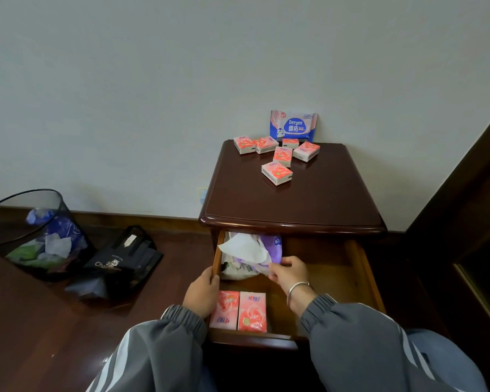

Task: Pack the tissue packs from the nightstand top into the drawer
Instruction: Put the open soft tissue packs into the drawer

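Pink tissue packs: six (277, 173) sit on my dark wooden nightstand top (294, 199), two (239, 311) lie in the open drawer (359, 267). My left hand (203, 295) grips the drawer's side, my right hand (289, 270) pinches a purple plastic pack (275, 247) inside.

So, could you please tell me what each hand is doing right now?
Left hand: closed on the drawer's left wall.
Right hand: pinching the purple pack in the drawer.
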A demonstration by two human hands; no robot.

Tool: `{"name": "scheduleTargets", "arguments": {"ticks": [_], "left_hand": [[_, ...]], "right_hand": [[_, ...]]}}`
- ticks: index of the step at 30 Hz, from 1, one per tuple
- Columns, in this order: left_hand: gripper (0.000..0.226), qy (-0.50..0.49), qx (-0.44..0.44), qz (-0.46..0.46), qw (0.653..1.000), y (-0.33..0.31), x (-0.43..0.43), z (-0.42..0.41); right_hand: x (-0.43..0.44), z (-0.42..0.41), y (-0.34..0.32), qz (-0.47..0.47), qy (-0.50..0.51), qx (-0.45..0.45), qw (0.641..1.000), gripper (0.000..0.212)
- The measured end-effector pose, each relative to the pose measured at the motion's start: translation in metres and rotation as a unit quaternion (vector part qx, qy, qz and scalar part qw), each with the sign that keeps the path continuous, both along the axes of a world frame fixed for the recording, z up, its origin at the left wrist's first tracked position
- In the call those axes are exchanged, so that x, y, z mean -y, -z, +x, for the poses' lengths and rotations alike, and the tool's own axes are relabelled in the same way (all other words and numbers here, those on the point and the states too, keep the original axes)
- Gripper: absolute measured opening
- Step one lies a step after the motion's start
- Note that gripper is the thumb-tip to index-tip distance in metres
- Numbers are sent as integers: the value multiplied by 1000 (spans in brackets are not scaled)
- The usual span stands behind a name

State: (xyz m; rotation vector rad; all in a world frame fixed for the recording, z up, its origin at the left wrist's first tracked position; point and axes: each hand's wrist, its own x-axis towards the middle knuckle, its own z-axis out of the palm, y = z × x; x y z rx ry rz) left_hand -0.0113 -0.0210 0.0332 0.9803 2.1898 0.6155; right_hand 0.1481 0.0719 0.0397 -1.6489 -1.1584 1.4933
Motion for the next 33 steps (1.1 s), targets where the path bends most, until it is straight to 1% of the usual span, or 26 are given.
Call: {"name": "scheduleTargets", "arguments": {"ticks": [4, 7, 11, 12, 14, 17, 19, 21, 23, 25, 28, 30, 33], "left_hand": [[41, -3, -9, -1, 1000, 1, -1, 0], [41, -8, -14, 2, 1000, 2, 0, 1], [39, -9, -25, 16, 1000, 4, 1, 2], [39, -8, -27, 16, 999, 4, 1, 2], [39, -6, -33, 15, 999, 5, 0, 2], [39, -9, -37, 16, 999, 5, 0, 3], [39, -9, -39, 14, 999, 4, 0, 3], [39, -6, -39, 11, 999, 3, 1, 3], [40, -6, -37, 7, 999, 2, 1, 4], [40, -7, -36, 6, 999, 1, 2, 4], [40, -7, -38, 8, 999, 2, 2, 5], [40, -9, -33, 12, 999, 3, 2, 4], [39, -4, -43, 22, 999, 1, 2, 6]], "right_hand": [[-2, 5, 0, -7, -27, 9, 1000, 13], [-7, 17, -1, -6, -25, 25, 999, 16], [-14, 53, 0, -31, 3, -33, 999, 18], [-16, 64, 1, -29, 9, -33, 999, 17], [-19, 84, 3, -13, 22, -7, 1000, 13], [-24, 97, 5, 16, 29, 62, 998, 17], [-24, 92, 6, 31, -11, 100, 994, 25], [-23, 79, 8, 40, -79, 123, 988, 30], [-23, 65, 8, 55, -129, 160, 977, 32], [-23, 54, 8, 67, -159, 200, 964, 34], [-21, 50, 8, 60, -211, 242, 945, 40], [-22, 54, 8, 59, -217, 246, 943, 45], [-26, 68, 8, 52, -204, 276, 938, 64]]}}
